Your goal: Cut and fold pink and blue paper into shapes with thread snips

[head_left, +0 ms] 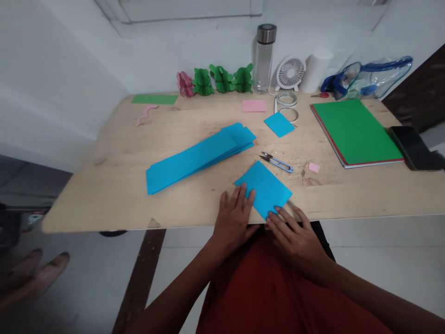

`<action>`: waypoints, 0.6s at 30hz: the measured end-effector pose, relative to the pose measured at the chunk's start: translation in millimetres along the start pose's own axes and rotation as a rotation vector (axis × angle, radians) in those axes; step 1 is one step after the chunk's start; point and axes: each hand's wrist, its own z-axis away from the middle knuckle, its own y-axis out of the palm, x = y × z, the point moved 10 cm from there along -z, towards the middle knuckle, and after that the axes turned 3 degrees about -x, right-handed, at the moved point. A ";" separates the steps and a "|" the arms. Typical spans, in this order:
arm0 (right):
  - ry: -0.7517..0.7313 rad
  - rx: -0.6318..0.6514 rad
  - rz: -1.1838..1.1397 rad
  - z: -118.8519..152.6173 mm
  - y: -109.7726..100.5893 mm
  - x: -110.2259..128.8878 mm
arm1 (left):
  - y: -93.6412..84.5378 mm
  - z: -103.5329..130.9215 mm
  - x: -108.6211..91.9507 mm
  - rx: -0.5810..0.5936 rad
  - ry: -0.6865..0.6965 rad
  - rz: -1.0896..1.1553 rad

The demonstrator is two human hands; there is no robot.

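- By the middle of the bench's (114, 204) near edge lies the blue sheet (267, 188), flat and set cornerwise, one corner toward that edge.
- The sheet looks close to square, so it has no clear long axis; its far corner points toward the bench's far edge.
- The left hand (233, 218) has its fingers extended and slightly spread, fingertips on the sheet's near-left side; the sheet lies ahead and to its right.
- The right hand (297, 239) has its fingers spread over the near corner and near-right side; the sheet lies ahead and to its left. Its thumb is hidden.
- Both hands touch the sheet, so neither is nearer.
- Just beyond the sheet, toward the bench's far right corner, are the snips (283, 165), apart from both hands.
- Toward the bench's left edge, long blue strips (194, 160) lie stacked aslant.
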 end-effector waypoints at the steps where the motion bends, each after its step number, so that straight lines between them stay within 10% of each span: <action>1: 0.007 -0.001 -0.001 0.0 -0.2 -0.1 | -0.1 -0.1 -0.1 0.002 0.001 -0.001; 13: 0.173 0.028 0.055 8.9 -10.0 -38.5 | -0.6 -0.8 0.0 0.015 0.009 0.015; 18: 0.096 0.023 -0.015 -4.7 -2.2 -16.5 | 0.0 -0.6 0.7 0.017 0.004 0.016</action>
